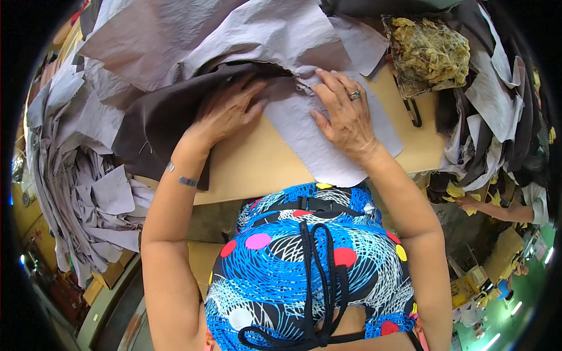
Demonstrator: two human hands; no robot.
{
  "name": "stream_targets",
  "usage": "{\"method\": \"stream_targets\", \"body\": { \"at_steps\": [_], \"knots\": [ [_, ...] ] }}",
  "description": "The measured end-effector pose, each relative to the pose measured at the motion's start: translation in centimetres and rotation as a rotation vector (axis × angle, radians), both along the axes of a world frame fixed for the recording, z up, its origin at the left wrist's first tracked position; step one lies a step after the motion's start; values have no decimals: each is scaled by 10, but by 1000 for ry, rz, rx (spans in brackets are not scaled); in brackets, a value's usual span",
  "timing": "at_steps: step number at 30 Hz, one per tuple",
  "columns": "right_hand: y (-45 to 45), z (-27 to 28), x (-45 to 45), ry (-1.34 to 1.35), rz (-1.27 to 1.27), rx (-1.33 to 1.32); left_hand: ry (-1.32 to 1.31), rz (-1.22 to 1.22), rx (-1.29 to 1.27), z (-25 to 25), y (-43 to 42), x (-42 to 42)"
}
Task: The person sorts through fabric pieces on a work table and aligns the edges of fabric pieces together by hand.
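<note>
One left hand (pixel 231 111), 11 o'clock; one right hand (pixel 346 114), 1 o'clock, one ring (pixel 355 94). Cloth panels (pixel 319 153): many, overlapping, count unclear. One plastic container (pixel 432 55), 2 o'clock.

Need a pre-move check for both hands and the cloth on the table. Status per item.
1. Right hand on the pale panel: ok, palm down with fingers spread.
2. Left hand gripping the dark cloth: cannot tell; it is at the cloth, but its fingertips are blurred in shadow.
3. Dark cloth flat: not ok, rumpled and folded around the left hand.
4. Panel edge free of loose threads: not ok, some show near the right fingertips.
5. Clear pack of yellowish material away from both hands: ok, off to the right.
6. Black looped item identified: cannot tell; partly hidden by the pack.
</note>
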State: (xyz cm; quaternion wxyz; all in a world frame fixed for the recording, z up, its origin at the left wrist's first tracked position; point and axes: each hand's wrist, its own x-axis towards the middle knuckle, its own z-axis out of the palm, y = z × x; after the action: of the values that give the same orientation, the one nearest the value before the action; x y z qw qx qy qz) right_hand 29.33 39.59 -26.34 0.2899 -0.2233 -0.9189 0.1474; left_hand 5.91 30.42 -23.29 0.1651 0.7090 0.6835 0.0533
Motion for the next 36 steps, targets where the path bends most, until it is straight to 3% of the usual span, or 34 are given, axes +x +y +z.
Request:
{"method": "stream_targets", "body": {
  "at_steps": [4,7,13,16,19,20,23,25,28,30,33,36],
  "knots": [
    [3,-2,2,-10,-2,-91,39,-42,-34,0,10,-7],
    [5,-4,3,17,18,-142,-110,-118,99,22,10,-5],
    [4,-5,3,18,37,-147,9,7,217,-8,3,-2],
    [4,-4,4,23,40,-152,257,95,188,-22,16,3],
    [5,-5,5,43,48,-160,318,138,257,-29,33,1],
    [6,-5,5,54,50,-168,247,120,327,-37,35,-4],
    [7,-3,6,76,69,-201,358,-199,373,-9,42,-13],
    [7,1,10,75,87,-235,195,-297,251,12,40,-29],
    [4,0,15,69,161,-261,-170,-265,84,49,34,-36],
    [3,2,17,32,170,-237,-268,-227,14,54,23,-40],
    [2,0,16,20,190,-216,-207,-148,22,47,1,-50],
    [3,1,18,8,190,-215,13,-43,122,33,-28,-55]
  ]
}}
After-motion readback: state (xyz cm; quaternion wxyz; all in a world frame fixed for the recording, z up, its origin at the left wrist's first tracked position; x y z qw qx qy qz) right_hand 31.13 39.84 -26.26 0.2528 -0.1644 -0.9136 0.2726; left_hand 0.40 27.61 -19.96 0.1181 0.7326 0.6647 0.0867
